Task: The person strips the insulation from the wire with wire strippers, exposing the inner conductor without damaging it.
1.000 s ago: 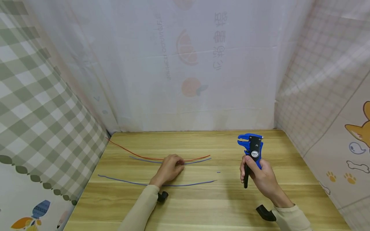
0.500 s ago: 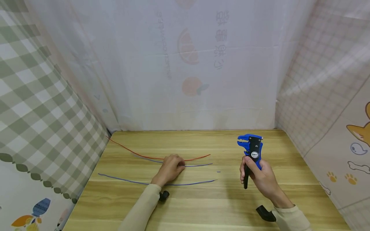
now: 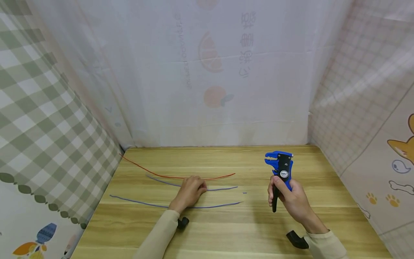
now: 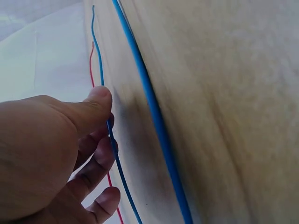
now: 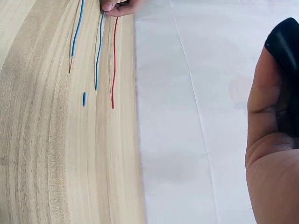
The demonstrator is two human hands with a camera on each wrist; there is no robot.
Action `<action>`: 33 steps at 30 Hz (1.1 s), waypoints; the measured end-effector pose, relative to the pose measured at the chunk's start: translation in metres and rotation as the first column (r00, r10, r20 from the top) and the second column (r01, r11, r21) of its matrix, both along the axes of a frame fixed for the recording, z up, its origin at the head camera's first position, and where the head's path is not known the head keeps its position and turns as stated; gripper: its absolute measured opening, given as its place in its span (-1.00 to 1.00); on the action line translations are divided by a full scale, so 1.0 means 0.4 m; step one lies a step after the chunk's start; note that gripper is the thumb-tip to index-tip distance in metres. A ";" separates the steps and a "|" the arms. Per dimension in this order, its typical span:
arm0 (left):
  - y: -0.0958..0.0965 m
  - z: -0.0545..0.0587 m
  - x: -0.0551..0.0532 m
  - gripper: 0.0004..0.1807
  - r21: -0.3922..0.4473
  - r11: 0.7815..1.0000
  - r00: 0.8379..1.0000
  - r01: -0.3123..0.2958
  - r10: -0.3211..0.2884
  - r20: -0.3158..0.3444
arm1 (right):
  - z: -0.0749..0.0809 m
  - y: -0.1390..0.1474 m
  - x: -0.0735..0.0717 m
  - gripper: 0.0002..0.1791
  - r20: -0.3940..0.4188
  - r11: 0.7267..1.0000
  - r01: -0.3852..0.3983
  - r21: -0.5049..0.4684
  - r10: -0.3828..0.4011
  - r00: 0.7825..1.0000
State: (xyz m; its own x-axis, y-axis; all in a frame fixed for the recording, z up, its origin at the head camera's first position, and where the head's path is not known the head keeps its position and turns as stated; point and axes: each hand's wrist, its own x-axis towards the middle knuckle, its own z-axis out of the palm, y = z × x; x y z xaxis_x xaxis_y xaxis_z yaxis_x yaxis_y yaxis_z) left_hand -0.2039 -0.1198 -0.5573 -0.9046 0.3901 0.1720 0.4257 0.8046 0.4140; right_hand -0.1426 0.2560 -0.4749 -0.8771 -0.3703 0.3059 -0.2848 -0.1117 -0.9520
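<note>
My left hand (image 3: 188, 193) pinches a blue wire (image 4: 122, 175) between thumb and fingertips, close over the wooden table. Just beyond it lies a red wire (image 3: 145, 169), curving toward the back left. A second blue wire (image 3: 136, 201) runs nearer to me, passing under my left wrist; its right end is stripped to bare copper (image 5: 70, 66). My right hand (image 3: 292, 199) grips a blue-and-black wire stripper (image 3: 284, 169) by its handles, head up and its blue mouth facing left. In the right wrist view only a dark handle end shows beside the thumb.
A short blue piece of insulation (image 3: 244, 193) lies on the wooden table (image 3: 226, 233) right of the wires. White sheeting (image 3: 155, 118) hangs behind the table, with a checked cloth (image 3: 48, 118) at left and a patterned one at right.
My left hand has drawn the pinched blue wire slightly toward me, away from the red wire, so a wider gap shows between them. The right hand with the wire stripper has hardly moved.
</note>
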 end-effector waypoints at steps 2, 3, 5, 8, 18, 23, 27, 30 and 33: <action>-0.003 -0.002 0.003 -0.88 0.011 1.000 1.000 0.001 -0.001 -0.009 | -0.002 0.001 0.000 -0.63 -0.005 1.000 -0.003 0.002 0.003 1.000; -0.005 -0.002 0.003 -0.89 0.021 1.000 1.000 0.005 -0.005 -0.019 | -0.002 0.001 0.000 -0.63 -0.004 1.000 -0.003 0.001 0.003 1.000; -0.014 -0.014 0.001 -0.90 0.051 0.999 0.998 0.013 -0.010 -0.060 | -0.002 0.000 0.000 -0.63 -0.001 1.000 0.003 0.003 -0.003 1.000; -0.020 -0.005 0.007 -0.92 0.094 0.995 0.994 0.022 -0.012 -0.105 | 0.000 -0.003 0.001 -0.63 -0.006 1.000 0.000 -0.009 0.000 1.000; -0.029 0.074 0.032 -0.96 0.239 0.970 0.985 0.043 0.000 -0.175 | 0.005 -0.010 0.008 -0.62 0.006 1.000 0.006 0.009 -0.006 1.000; -0.038 0.112 0.030 -0.94 0.339 0.939 0.983 0.056 0.007 -0.182 | 0.010 -0.020 0.010 -0.62 -0.005 1.000 -0.023 0.001 0.023 1.000; -0.043 0.141 0.034 -0.89 0.387 0.920 0.974 0.062 0.028 -0.224 | 0.014 -0.029 0.013 -0.64 0.005 0.999 -0.036 0.006 0.036 0.999; -0.044 0.163 0.040 -0.93 0.416 0.906 0.960 0.082 0.040 -0.276 | 0.016 -0.033 0.015 -0.65 0.001 0.999 -0.053 -0.002 0.053 0.999; -0.045 0.181 0.045 -0.97 0.434 0.894 0.940 0.115 0.043 -0.338 | 0.018 -0.036 0.018 -0.66 -0.003 0.998 -0.064 -0.005 0.064 0.998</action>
State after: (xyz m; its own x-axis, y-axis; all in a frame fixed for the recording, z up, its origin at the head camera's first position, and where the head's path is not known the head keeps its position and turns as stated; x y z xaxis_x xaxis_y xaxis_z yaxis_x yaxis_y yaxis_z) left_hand -0.1859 -0.1378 -0.4847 -0.7502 0.2326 0.6189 0.6256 0.5526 0.5506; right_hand -0.1354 0.2415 -0.4678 -0.8504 -0.4245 0.3107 -0.2801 -0.1345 -0.9505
